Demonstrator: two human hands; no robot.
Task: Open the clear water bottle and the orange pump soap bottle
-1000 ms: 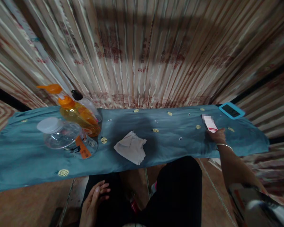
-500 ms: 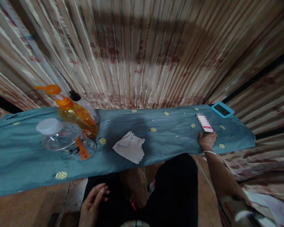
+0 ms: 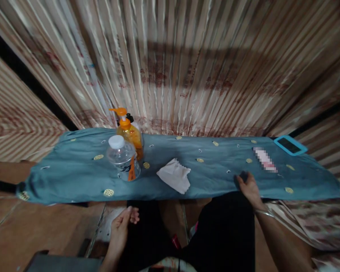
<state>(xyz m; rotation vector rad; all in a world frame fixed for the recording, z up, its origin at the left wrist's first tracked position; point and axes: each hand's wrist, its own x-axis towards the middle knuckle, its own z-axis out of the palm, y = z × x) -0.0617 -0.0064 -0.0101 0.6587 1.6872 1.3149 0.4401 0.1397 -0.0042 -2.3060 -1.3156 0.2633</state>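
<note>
My right hand [image 3: 248,187] rests at the near edge of the cloth-covered table [image 3: 212,181], thumb and fingers apart, holding nothing. Just beyond it, to the right, lies a slim white and pink item [image 3: 268,165], partly pixelated, and the hand is clear of it. Over my left thigh hovers my left hand [image 3: 124,223], loosely curled, with no object visible in it. A folded whitish cloth [image 3: 174,176] with a scalloped edge lies between the hands, farther up on the table. Neither hand touches it.
Left of the cloth stand a clear plastic bottle [image 3: 121,160] with a white cap, an orange pump bottle [image 3: 136,139] and a black-topped bottle [image 3: 138,126] behind it. A blue-framed digital timer [image 3: 290,145] sits at the far right. A pleated curtain [image 3: 170,68] hangs behind.
My right hand has drawn back from the white and pink item, toward me and left, with its fingers spreading. My left hand has curled slightly. The camera view has swung left.
</note>
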